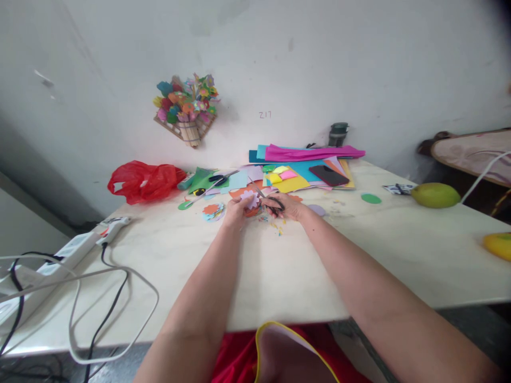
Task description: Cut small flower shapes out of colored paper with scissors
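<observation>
My left hand [238, 209] is closed on a pale lilac paper flower [250, 199] with a scalloped edge. In my right hand [284, 206] are scissors [274, 202] with dark handles, their blades pointing up and left beside the flower. Small coloured paper clippings [278, 229] are scattered on the table just below my hands. Left of my left hand lies a pile of cut paper flowers [213, 210], an orange one on top of blue. Partly hidden by my right hand, a lilac paper circle [317, 210] rests on the table.
Coloured paper sheets [295, 183] and a dark phone [329, 175] lie behind my hands. A second pair of scissors [219, 178] and a red plastic bag [143, 181] are to the left. Power strips [72, 252] with loose cables occupy the left edge; a green mango-like fruit [435, 195] sits right.
</observation>
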The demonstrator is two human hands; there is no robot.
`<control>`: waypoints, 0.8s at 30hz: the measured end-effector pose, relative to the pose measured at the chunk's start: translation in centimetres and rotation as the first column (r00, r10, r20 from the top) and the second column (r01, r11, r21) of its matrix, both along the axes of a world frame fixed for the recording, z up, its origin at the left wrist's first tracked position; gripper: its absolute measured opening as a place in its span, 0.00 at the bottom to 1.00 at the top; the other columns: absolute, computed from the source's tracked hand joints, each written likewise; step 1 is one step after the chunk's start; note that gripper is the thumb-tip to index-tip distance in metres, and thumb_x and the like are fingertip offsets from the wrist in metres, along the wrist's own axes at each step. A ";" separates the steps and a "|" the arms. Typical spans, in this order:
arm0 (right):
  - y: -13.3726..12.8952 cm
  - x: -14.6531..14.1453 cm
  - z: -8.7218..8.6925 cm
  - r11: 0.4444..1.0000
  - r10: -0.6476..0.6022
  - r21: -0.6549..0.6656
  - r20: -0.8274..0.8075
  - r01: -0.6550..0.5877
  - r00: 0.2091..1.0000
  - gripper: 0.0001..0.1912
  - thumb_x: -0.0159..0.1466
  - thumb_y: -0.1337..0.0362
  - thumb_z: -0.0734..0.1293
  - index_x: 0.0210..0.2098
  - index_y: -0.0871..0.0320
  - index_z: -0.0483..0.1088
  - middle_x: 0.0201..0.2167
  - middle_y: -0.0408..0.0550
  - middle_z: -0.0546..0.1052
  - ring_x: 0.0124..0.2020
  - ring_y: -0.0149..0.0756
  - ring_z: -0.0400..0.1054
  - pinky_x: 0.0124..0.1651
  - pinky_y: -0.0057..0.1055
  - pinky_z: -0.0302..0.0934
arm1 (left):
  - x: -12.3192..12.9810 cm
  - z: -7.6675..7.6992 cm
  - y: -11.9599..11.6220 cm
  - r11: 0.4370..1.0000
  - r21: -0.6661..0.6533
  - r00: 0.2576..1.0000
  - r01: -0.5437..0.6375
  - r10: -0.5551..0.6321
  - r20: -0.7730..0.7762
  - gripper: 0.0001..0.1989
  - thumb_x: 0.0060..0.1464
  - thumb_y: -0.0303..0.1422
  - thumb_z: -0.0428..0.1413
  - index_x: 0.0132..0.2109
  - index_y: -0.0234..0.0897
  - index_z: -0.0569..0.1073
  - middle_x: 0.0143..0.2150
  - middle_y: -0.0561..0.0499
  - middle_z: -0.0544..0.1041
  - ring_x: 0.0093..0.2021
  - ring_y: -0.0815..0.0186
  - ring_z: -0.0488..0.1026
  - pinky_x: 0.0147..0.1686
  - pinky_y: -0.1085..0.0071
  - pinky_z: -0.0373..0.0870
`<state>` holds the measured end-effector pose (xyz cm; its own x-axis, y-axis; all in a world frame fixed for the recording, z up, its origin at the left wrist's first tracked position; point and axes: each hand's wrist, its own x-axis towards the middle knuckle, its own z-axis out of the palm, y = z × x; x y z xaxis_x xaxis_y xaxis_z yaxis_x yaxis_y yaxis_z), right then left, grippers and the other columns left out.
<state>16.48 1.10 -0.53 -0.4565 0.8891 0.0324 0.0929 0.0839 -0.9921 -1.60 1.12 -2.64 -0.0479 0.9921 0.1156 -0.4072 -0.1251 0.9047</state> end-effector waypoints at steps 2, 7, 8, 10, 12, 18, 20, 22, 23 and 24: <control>0.3 0.0 -0.1 0.999 -0.037 0.029 -0.019 0.037 0.999 0.19 0.55 0.54 0.78 0.27 0.58 0.68 0.18 0.40 0.73 0.15 0.25 0.63 0.13 0.21 0.46 | -0.2 0.0 -0.1 0.999 -0.017 0.999 0.037 -0.037 -0.007 0.13 0.40 0.31 0.75 0.31 0.33 0.81 0.29 0.47 0.81 0.27 0.67 0.76 0.31 0.72 0.76; 0.7 0.0 -0.2 0.982 -0.170 0.060 -0.127 0.178 0.977 0.23 0.49 0.55 0.81 0.37 0.57 0.70 0.19 0.37 0.73 0.20 0.30 0.67 0.19 0.22 0.49 | -0.5 0.1 -0.4 0.989 -0.076 0.990 0.126 -0.130 -0.056 0.13 0.43 0.30 0.75 0.33 0.33 0.80 0.30 0.46 0.81 0.30 0.64 0.79 0.37 0.67 0.80; 0.8 0.0 -0.2 0.978 -0.191 0.058 -0.146 0.201 0.971 0.24 0.48 0.55 0.81 0.37 0.57 0.70 0.20 0.37 0.72 0.21 0.31 0.68 0.20 0.23 0.50 | -0.5 0.0 -0.4 0.987 -0.075 0.986 0.144 -0.150 -0.079 0.13 0.43 0.31 0.75 0.33 0.33 0.80 0.30 0.46 0.81 0.30 0.64 0.79 0.36 0.67 0.80; 0.8 0.0 0.0 0.971 -0.220 0.050 -0.182 0.233 0.958 0.26 0.45 0.56 0.81 0.37 0.57 0.70 0.21 0.37 0.73 0.23 0.31 0.69 0.22 0.23 0.52 | -0.5 0.0 -0.4 0.979 -0.064 0.970 0.191 -0.199 -0.138 0.14 0.43 0.33 0.76 0.33 0.33 0.81 0.29 0.46 0.81 0.28 0.64 0.78 0.33 0.69 0.78; 0.8 -0.1 0.0 0.966 -0.238 0.043 -0.216 0.253 0.947 0.26 0.44 0.57 0.81 0.37 0.57 0.70 0.22 0.37 0.72 0.24 0.31 0.69 0.23 0.24 0.53 | -0.6 -0.2 -0.2 0.967 -0.044 0.946 0.251 -0.255 -0.201 0.16 0.42 0.36 0.76 0.32 0.33 0.81 0.28 0.46 0.80 0.25 0.65 0.76 0.30 0.70 0.76; 1.2 -0.2 -0.3 0.970 -0.208 0.063 -0.289 0.235 0.935 0.20 0.44 0.63 0.77 0.35 0.57 0.70 0.22 0.36 0.72 0.24 0.31 0.67 0.28 0.27 0.58 | -0.7 -0.7 0.4 0.927 -0.029 0.874 0.374 -0.363 -0.325 0.22 0.36 0.43 0.77 0.32 0.32 0.81 0.27 0.47 0.81 0.23 0.68 0.74 0.27 0.72 0.71; 1.4 -0.3 -0.4 0.970 -0.205 0.066 -0.290 0.233 0.935 0.18 0.44 0.67 0.74 0.35 0.57 0.71 0.20 0.36 0.72 0.22 0.30 0.64 0.28 0.27 0.58 | -0.7 -0.8 0.4 0.922 -0.032 0.858 0.386 -0.372 -0.353 0.22 0.37 0.43 0.77 0.33 0.32 0.81 0.29 0.46 0.82 0.24 0.69 0.74 0.27 0.72 0.70; 1.5 -0.5 -0.5 0.968 -0.213 0.067 -0.289 0.242 0.933 0.17 0.44 0.68 0.72 0.35 0.57 0.71 0.20 0.35 0.72 0.22 0.29 0.63 0.28 0.27 0.58 | -0.6 -0.8 0.4 0.928 -0.028 0.860 0.373 -0.357 -0.365 0.23 0.37 0.44 0.77 0.33 0.32 0.81 0.30 0.45 0.83 0.24 0.68 0.74 0.28 0.72 0.70; 1.5 -0.6 -0.5 0.966 -0.220 0.067 -0.287 0.249 0.932 0.17 0.45 0.69 0.71 0.35 0.57 0.71 0.19 0.35 0.71 0.22 0.29 0.63 0.28 0.27 0.58 | -0.6 -0.9 0.4 0.934 -0.027 0.866 0.357 -0.342 -0.366 0.23 0.36 0.45 0.77 0.33 0.32 0.81 0.30 0.44 0.83 0.25 0.67 0.75 0.28 0.71 0.70; 1.5 -0.6 -0.5 0.964 -0.228 0.068 -0.283 0.257 0.931 0.16 0.45 0.69 0.71 0.35 0.57 0.71 0.19 0.35 0.71 0.22 0.30 0.64 0.28 0.27 0.59 | -0.6 -0.9 0.4 0.941 -0.024 0.873 0.337 -0.322 -0.366 0.24 0.36 0.46 0.77 0.33 0.33 0.80 0.30 0.45 0.83 0.25 0.67 0.75 0.28 0.71 0.70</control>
<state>15.86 2.60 -1.07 -0.1884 0.9569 0.2212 -0.1474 0.1952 -0.9696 -2.19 1.50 -3.50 0.3332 0.9374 0.1014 -0.0794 -0.0792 0.9937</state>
